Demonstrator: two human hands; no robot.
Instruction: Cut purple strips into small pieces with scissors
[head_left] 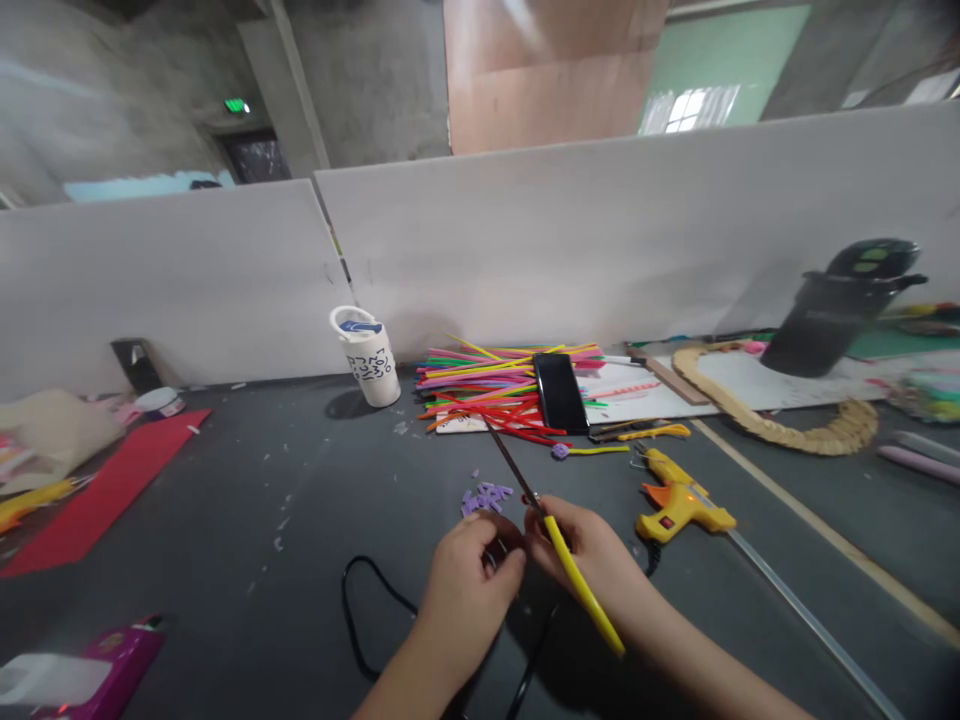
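My right hand [581,545] is closed around a pair of yellow-handled scissors [577,575], seen edge-on, with the dark blades pointing up and away to the left. Close beside it, my left hand [469,570] has its thumb and fingers curled in a pinch. Whatever sits between those fingertips is too small or hidden to make out. Just beyond the left hand lies a small heap of short purple pieces [486,497]. Past the scissor tips, a yellow stem with a purple head [592,451] lies on the dark table [247,480].
Many coloured strips [480,380] are piled at the back, a black phone [561,392] on them. Right of my hands lies a yellow glue gun [679,505]. A white cup [371,365], red sheet [112,490], black bin [825,315] and loose black cable [349,600] surround the work area.
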